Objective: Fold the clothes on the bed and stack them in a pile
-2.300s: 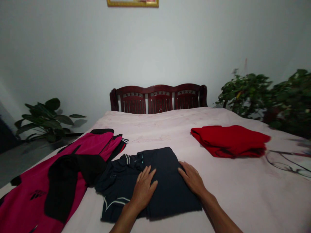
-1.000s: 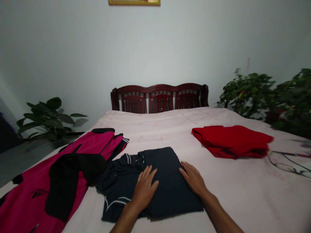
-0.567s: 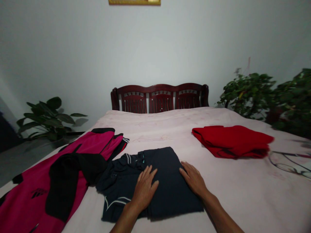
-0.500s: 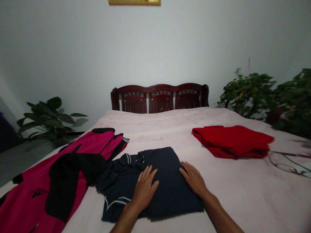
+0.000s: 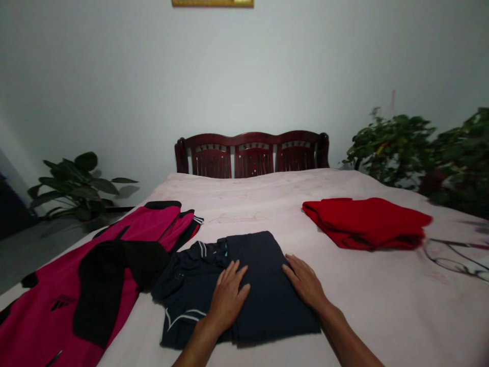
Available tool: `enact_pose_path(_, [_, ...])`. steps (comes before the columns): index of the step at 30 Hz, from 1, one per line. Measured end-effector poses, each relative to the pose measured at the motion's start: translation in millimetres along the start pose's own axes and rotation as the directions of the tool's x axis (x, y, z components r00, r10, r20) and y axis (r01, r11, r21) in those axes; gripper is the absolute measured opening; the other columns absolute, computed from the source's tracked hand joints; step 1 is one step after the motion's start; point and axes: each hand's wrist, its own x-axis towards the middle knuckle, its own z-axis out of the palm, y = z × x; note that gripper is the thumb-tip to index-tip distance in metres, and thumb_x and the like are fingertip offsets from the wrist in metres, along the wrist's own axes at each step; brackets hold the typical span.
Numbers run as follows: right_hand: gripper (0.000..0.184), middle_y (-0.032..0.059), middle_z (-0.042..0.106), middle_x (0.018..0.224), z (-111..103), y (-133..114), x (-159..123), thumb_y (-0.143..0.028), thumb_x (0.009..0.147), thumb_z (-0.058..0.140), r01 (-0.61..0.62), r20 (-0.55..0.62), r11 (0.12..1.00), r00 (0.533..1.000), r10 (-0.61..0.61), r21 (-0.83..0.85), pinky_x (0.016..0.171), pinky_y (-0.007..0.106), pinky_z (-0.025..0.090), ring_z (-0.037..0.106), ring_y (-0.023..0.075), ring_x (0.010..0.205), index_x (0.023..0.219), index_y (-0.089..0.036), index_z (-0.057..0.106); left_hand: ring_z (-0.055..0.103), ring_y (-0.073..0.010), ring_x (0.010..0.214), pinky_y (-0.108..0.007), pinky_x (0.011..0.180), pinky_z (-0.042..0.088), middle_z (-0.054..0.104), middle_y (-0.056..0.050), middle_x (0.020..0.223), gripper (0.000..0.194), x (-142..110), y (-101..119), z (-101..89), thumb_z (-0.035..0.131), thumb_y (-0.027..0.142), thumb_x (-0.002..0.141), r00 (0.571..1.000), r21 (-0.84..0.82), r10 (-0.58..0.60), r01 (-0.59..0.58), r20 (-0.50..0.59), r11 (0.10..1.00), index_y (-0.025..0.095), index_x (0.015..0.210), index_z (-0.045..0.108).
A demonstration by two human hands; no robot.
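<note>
A dark navy garment (image 5: 263, 300) with white trim lies partly folded on the bed in front of me. Its right part is a smooth folded panel; the left part is rumpled, with white piping showing. My left hand (image 5: 227, 295) rests flat on the middle of it, fingers outstretched. My right hand (image 5: 305, 280) lies along its right edge, fingers extended and touching the cloth. Neither hand grips anything. A pink and black jacket (image 5: 148, 221) is spread out to the left, one black sleeve reaching the navy garment.
A folded red garment (image 5: 367, 221) sits on the pale pink bed sheet (image 5: 244, 204) to the right, with eyeglasses (image 5: 454, 262) near it. Beyond stands a dark wooden headboard (image 5: 252, 140). Plants (image 5: 82, 186) flank the bed on both sides.
</note>
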Motion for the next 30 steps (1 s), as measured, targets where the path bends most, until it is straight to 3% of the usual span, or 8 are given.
enact_pose_path(22, [0.062, 0.0107, 0.053, 0.145, 2.7, 2.8, 0.7, -0.054, 0.094, 0.034, -0.019, -0.021, 0.999, 1.000, 0.020, 0.041, 0.120, 0.045, 0.025, 0.042, 0.0260, 0.140, 0.135, -0.015, 0.058, 0.024, -0.0221, 0.150, -0.046, 0.122, 0.019, 0.034, -0.005, 0.160, 0.054, -0.4, 1.9, -0.6, 0.042, 0.038, 0.095, 1.000, -0.003, -0.006, 0.006, 0.003, 1.000, 0.024, 0.146, 0.046])
enact_pose_path(30, [0.066, 0.0139, 0.054, 0.143, -9.6, -8.0, -2.5, -0.059, 0.084, 0.047, -0.088, 0.014, 0.981, 0.996, 0.087, 0.172, 0.117, 0.047, 0.029, 0.045, 0.0303, 0.137, 0.133, -0.016, 0.057, 0.024, -0.0215, 0.150, -0.045, 0.123, 0.019, 0.034, -0.005, 0.160, 0.054, -0.3, 3.7, -0.7, 0.041, 0.039, 0.095, 1.000, 0.007, -0.001, 0.001, 0.004, 1.000, 0.023, 0.147, 0.046])
